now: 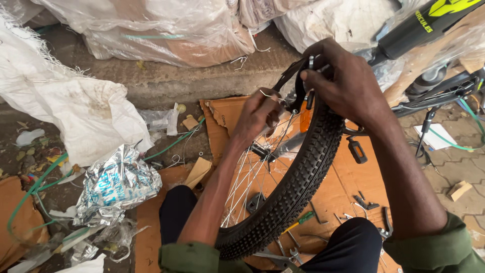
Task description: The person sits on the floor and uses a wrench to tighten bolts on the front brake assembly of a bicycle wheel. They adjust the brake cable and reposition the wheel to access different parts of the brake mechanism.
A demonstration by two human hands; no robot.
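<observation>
Lying on paving (470, 167), flattened cardboard (348, 177).

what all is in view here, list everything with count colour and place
bicycle wheel: one, black knobbly tyre, silver spokes, centre, between the knees
brake arms: black, at the wheel's top
cardboard sheet: one, orange-brown, under the wheel
hand tools: several, metal, on the cardboard at right
foil wrapper: one, silver, left
white sacks: several, left and back
bike frame: black, top right
left hand: at the spokes near the rim
right hand: fingers on the brake arms
</observation>
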